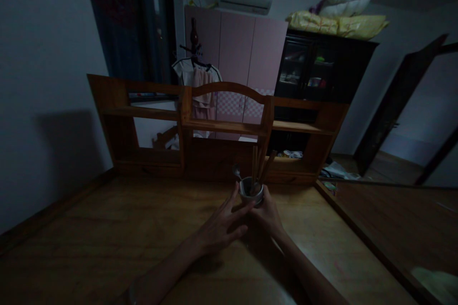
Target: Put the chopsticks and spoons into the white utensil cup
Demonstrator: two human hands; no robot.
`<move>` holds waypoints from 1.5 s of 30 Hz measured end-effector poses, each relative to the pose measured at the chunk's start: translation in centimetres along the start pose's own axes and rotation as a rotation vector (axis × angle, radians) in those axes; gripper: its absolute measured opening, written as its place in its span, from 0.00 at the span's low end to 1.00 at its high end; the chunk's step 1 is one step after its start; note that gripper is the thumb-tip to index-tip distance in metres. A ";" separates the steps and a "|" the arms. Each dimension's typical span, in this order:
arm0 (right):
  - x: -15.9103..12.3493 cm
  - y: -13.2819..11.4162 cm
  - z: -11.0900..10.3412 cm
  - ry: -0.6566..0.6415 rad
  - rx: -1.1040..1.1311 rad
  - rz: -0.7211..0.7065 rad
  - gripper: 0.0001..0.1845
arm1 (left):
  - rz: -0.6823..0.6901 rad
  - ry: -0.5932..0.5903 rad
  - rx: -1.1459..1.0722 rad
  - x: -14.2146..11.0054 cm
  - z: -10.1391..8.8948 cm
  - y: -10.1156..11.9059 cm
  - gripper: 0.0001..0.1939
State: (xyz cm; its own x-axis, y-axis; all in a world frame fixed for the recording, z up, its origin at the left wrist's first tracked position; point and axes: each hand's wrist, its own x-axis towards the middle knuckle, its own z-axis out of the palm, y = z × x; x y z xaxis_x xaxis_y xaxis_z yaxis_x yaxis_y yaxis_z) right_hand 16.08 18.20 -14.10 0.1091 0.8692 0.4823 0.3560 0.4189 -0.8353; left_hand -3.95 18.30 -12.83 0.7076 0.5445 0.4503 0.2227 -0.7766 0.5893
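A small light-coloured cup (245, 197) stands at the far side of the wooden tabletop, with both hands around it. Wooden chopsticks (255, 162) and a metal spoon (236, 170) stick up out of its mouth, the spoon leaning left. My left hand (222, 224) holds the cup from the left and front, its fingers long against the wall and its thumb standing away. Around the right side of the cup, my right hand (269, 212) is closed, with its fingertips partly hidden. Dim light makes the smaller contents of the cup hard to make out.
Behind the cup rises a wooden shelf unit (225, 127) along the far edge of the table (143, 219). A wall (53, 105) borders the left side. At the right runs a raised wooden edge (358, 228). Pink wardrobe doors (234, 47) and a dark cabinet (343, 69) stand farther back.
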 end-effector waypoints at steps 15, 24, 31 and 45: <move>-0.3 -0.4 0.3 -0.019 0.012 -0.015 0.31 | -0.008 0.014 0.069 0.0 0.2 -0.2 0.29; -0.4 -0.4 0.2 -0.015 0.011 -0.056 0.32 | -0.020 0.000 0.197 -0.1 0.4 -0.3 0.30; -0.4 -0.4 0.4 -0.017 0.006 -0.052 0.32 | -0.019 0.001 0.214 -0.1 0.4 -0.3 0.30; -0.4 -0.3 0.3 0.012 -0.036 -0.056 0.32 | -0.005 0.020 0.229 -0.1 0.6 -0.8 0.32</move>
State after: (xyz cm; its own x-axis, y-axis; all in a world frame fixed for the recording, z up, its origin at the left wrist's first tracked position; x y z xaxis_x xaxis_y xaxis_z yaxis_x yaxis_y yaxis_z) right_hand 15.63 17.80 -14.17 0.0989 0.8416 0.5310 0.3953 0.4564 -0.7971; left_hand -3.80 18.64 -13.79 0.6935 0.5528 0.4621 0.3737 -0.8243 0.4252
